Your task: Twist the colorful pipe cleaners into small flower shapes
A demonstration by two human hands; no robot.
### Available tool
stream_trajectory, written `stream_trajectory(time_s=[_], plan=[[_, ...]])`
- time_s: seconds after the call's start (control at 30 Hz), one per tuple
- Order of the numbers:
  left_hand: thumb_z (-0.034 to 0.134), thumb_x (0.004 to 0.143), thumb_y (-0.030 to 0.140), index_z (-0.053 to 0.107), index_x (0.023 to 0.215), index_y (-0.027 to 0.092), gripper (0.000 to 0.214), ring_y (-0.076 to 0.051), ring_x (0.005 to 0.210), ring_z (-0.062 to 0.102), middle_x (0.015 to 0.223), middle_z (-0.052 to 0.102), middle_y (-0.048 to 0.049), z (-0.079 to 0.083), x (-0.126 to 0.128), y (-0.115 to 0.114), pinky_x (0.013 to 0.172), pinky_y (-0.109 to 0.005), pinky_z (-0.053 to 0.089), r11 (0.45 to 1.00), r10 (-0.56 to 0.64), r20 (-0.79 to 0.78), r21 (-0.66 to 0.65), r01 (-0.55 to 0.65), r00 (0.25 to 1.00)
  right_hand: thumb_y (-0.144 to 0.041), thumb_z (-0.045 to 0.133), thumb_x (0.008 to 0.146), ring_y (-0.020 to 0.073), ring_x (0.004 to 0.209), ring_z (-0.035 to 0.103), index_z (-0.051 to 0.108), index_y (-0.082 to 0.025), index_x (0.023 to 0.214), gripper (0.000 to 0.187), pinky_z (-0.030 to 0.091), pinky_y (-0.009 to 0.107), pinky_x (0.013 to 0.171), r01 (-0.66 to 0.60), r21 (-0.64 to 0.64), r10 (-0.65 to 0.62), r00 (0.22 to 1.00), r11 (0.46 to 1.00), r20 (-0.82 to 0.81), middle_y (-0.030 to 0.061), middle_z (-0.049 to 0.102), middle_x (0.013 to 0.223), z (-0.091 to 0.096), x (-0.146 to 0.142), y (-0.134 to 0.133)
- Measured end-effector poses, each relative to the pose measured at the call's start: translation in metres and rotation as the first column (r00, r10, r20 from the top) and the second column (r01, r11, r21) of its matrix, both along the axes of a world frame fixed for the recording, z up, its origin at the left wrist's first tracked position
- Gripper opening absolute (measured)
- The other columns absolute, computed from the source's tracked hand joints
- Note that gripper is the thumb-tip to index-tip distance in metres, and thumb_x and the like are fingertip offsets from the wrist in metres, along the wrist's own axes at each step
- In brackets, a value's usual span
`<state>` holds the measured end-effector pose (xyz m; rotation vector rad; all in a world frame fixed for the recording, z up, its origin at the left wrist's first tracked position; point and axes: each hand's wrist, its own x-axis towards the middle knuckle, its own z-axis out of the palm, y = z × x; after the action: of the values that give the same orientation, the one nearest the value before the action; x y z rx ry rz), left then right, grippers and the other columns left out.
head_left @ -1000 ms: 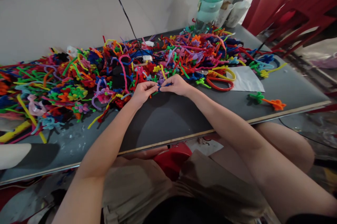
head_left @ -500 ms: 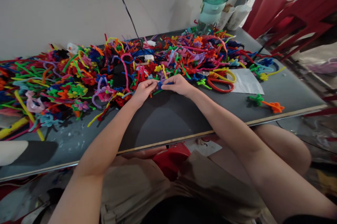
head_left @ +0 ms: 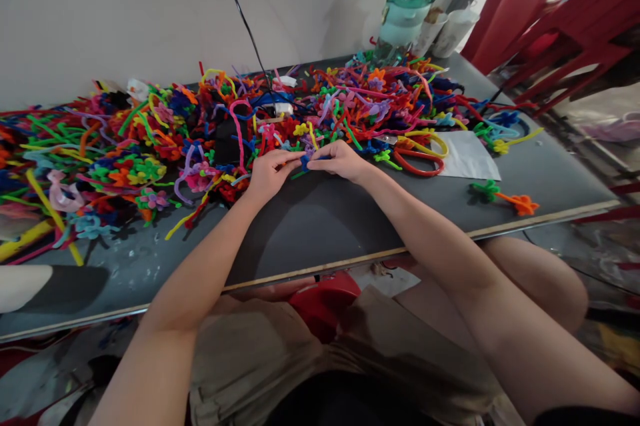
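Between my fingertips is a small blue pipe cleaner [head_left: 305, 161], bent into a compact shape and partly hidden by the fingers. My left hand [head_left: 275, 174] pinches it from the left, thumb and forefinger together. From the right, my right hand [head_left: 336, 163] grips it the same way, with the fingers curled. Both hands are just above the grey table, at the front edge of a long heap of coloured pipe cleaners [head_left: 345, 103]. A yellow pipe-cleaner flower [head_left: 301, 129] lies right behind the fingers.
Scissors [head_left: 420, 161] with red and yellow handles lie right of my hands, beside a white packet [head_left: 465, 155]. An orange and green pipe-cleaner flower piece [head_left: 520, 203] is near the table's right front. A green-capped bottle [head_left: 404, 19] and paper cups [head_left: 454, 33] stand behind. A black cable [head_left: 240, 9] hangs down.
My left hand has turned slightly and its fingers are more extended towards the blue pipe cleaner. My right hand stays nearly in place. Nothing else on the table has moved.
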<state>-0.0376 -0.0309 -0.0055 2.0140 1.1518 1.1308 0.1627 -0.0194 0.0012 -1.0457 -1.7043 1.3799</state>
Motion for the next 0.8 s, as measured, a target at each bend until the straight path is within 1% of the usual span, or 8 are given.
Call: stream_trajectory(time_s=[0.1, 0.2, 0.27, 0.43, 0.57, 0.8], plan=[[0.068, 0.085, 0.039, 0.078, 0.098, 0.027, 0.020, -0.020, 0.089, 0.069, 0.094, 0.077, -0.0042, 0.0005, -0.0056, 0.0018, 0.088, -0.036, 0.052, 0.990, -0.012, -0.084, 0.137, 0.024, 0.996, -0.037, 0.075, 0.069, 0.0087, 0.060, 0.050, 0.072, -0.012, 0.070, 0.025, 0.038, 0.023, 0.056, -0.014, -0.021, 0.014, 1.000, 1.000, 0.007, -0.0015, 0.057, 0.057, 0.0016, 0.0002, -0.0001], [0.065, 0.086, 0.044, 0.079, 0.093, 0.027, 0.023, -0.021, 0.086, 0.070, 0.089, 0.078, -0.0051, -0.0027, -0.0094, 0.0047, 0.085, -0.037, 0.052, 0.974, -0.048, -0.156, 0.210, 0.081, 0.987, -0.035, 0.076, 0.068, 0.0087, 0.061, 0.050, 0.073, -0.012, 0.071, 0.024, 0.039, 0.023, 0.057, -0.024, -0.037, 0.024, 1.000, 0.999, 0.015, -0.0015, 0.057, 0.057, 0.0016, 0.0001, 0.0001], [0.062, 0.088, 0.045, 0.079, 0.093, 0.027, 0.025, -0.021, 0.084, 0.071, 0.087, 0.078, -0.0054, -0.0043, -0.0106, 0.0058, 0.083, -0.037, 0.052, 0.965, -0.054, -0.200, 0.241, 0.102, 0.978, -0.034, 0.076, 0.068, 0.0089, 0.061, 0.051, 0.073, -0.012, 0.071, 0.022, 0.039, 0.023, 0.058, -0.022, -0.037, 0.023, 0.999, 0.999, 0.030, -0.0008, 0.059, 0.059, 0.0006, -0.0003, 0.0005], [0.059, 0.088, 0.044, 0.079, 0.090, 0.024, 0.028, -0.022, 0.080, 0.070, 0.082, 0.077, -0.0078, -0.0026, -0.0084, 0.0025, 0.079, -0.037, 0.052, 0.959, 0.009, -0.262, 0.274, 0.065, 0.965, -0.035, 0.075, 0.068, 0.0107, 0.066, 0.055, 0.075, -0.014, 0.070, 0.021, 0.042, 0.025, 0.060, 0.033, 0.025, -0.034, 0.999, 0.999, 0.042, 0.0026, 0.067, 0.069, -0.0031, -0.0019, 0.0018], [0.057, 0.088, 0.043, 0.078, 0.088, 0.025, 0.028, -0.021, 0.078, 0.069, 0.079, 0.076, -0.0074, -0.0020, -0.0052, -0.0010, 0.078, -0.037, 0.052, 0.960, 0.061, -0.289, 0.279, 0.023, 0.955, -0.039, 0.075, 0.066, 0.0119, 0.067, 0.056, 0.076, -0.014, 0.072, 0.025, 0.042, 0.025, 0.059, 0.058, 0.046, -0.061, 0.996, 0.997, 0.061, 0.0045, 0.069, 0.073, -0.0040, -0.0021, 0.0019], [0.056, 0.090, 0.039, 0.078, 0.091, 0.024, 0.027, -0.021, 0.079, 0.069, 0.080, 0.076, -0.0074, -0.0057, -0.0060, -0.0004, 0.079, -0.037, 0.053, 0.949, 0.072, -0.327, 0.314, 0.037, 0.942, -0.041, 0.075, 0.066, 0.0115, 0.066, 0.056, 0.076, -0.015, 0.073, 0.027, 0.044, 0.026, 0.061, 0.063, 0.060, -0.066, 0.997, 0.996, 0.048, 0.0038, 0.070, 0.073, -0.0067, -0.0016, 0.0025]])
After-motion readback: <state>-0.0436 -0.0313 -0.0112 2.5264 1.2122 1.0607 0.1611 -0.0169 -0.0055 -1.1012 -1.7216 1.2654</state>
